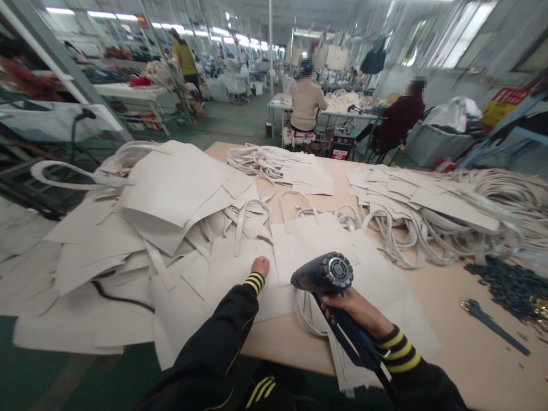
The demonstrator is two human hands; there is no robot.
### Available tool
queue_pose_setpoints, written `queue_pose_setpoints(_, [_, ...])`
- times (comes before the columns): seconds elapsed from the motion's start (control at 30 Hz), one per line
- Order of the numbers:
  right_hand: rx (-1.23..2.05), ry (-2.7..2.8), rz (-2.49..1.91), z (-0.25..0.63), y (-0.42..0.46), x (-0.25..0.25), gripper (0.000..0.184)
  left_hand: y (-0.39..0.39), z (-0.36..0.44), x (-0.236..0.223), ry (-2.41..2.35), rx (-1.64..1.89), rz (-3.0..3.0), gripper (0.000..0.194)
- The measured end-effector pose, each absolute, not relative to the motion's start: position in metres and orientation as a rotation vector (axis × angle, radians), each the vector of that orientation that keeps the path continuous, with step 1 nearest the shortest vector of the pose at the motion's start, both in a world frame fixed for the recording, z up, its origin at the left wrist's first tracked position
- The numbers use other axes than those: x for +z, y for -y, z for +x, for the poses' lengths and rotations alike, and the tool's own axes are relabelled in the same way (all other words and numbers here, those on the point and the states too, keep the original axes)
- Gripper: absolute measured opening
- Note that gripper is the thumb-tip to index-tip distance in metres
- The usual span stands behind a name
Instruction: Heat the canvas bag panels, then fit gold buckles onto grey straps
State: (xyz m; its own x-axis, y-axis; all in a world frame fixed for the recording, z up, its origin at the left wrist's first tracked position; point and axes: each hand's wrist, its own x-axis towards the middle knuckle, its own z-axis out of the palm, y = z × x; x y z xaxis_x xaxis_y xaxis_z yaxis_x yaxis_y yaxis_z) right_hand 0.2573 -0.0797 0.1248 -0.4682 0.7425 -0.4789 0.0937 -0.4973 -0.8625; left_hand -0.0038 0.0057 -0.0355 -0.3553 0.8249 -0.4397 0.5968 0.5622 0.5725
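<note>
The right hand (357, 309) holds a dark heat gun (319, 273) by its handle, above the near middle part of the table (434, 294), with the nozzle toward the left. The left hand (261, 266) is folded like a fist over a beige panel (229, 271); I cannot tell if it touches. A big beige pile (166, 182) lies left, and a dark strap (499, 326) lies right.

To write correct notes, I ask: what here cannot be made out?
In the head view:
Left hand: any held thing, hidden by the closed fist.
Blower: nozzle opening, facing away behind its barrel.
Strap pile: cut off by right edge.
Dark pieces: too small to tell apart.
</note>
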Motion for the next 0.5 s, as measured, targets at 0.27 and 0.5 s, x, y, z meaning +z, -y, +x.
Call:
queue_pose_setpoints(0.27, [1.427,1.103,-1.57,0.319,0.07,0.148,0.028,-0.024,0.055,-0.024,-2.272,0.26,1.194,0.039])
queue_pose_setpoints(0.5, [1.188,0.942,-1.727,0.357,0.082,0.155,0.028,-0.085,0.039,0.045,-2.202,0.458,1.607,0.024])
